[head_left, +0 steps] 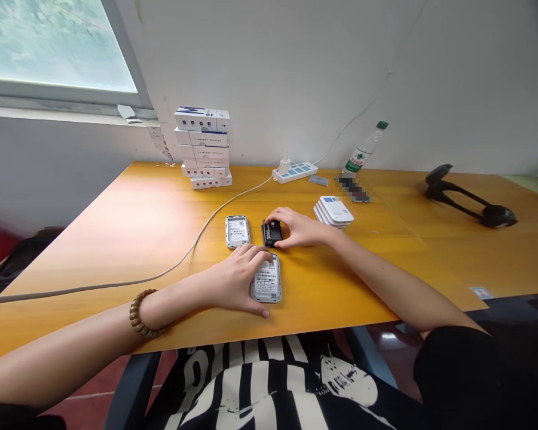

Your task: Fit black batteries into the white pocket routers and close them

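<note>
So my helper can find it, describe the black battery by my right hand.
On the yellow table, below the power strip, three devices lie together. The battery is the black one, marked 3000, under the right hand; the others show white labels.

Window daylight (54,45), glare on tabletop (130,203)

Black rectangular battery (272,233), printed "3000", held at its edges by right hand (298,228). Just below, rounded silver-edged device (268,279), barcode label facing up, lies flat, left hand's (235,280) fingers resting on its upper end. Second similar device (237,231), QR-coded label up, lies flat beside battery, untouched.
</note>
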`<state>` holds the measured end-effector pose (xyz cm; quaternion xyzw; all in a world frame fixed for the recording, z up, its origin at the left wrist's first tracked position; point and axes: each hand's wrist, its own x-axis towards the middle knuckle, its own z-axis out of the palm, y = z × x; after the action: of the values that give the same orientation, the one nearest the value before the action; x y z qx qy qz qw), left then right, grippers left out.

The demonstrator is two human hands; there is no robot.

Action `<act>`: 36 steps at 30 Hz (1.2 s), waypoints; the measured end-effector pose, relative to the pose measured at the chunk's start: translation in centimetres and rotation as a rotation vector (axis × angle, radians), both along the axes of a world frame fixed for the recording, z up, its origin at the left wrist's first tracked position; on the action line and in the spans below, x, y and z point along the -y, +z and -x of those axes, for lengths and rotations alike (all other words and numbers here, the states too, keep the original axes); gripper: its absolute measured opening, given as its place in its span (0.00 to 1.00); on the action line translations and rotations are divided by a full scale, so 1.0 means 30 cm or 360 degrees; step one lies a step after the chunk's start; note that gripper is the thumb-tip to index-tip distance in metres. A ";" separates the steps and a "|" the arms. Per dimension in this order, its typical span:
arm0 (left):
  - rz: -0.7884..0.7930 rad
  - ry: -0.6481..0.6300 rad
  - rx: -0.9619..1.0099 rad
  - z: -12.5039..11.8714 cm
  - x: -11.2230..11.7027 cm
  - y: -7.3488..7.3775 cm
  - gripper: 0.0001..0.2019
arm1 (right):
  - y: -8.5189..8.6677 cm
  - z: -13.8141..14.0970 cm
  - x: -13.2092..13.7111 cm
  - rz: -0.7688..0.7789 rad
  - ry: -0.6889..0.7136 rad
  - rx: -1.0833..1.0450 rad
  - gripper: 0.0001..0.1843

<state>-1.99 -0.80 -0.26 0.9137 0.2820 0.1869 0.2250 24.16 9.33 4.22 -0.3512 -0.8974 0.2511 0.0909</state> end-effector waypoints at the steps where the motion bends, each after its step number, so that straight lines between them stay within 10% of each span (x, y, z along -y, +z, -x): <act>1: 0.0053 -0.0004 0.0011 0.006 -0.002 0.004 0.45 | 0.017 -0.002 0.011 -0.0022 -0.0018 -0.0028 0.31; 8: 0.0225 0.0189 0.0138 -0.004 -0.011 -0.033 0.47 | 0.137 0.003 0.200 0.0063 0.0008 0.0180 0.24; 21: 0.0209 0.0210 0.0312 -0.022 -0.011 -0.065 0.49 | 0.036 0.036 0.253 0.0097 0.0151 0.0220 0.34; 36: 0.0021 0.0172 0.0107 -0.026 -0.004 -0.036 0.46 | 0.006 0.023 0.265 -0.0165 0.0321 0.0160 0.15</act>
<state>-1.21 -0.67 -1.33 0.8888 0.3245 0.2277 0.2299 23.46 1.39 4.39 -0.2662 -0.9434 0.1941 0.0382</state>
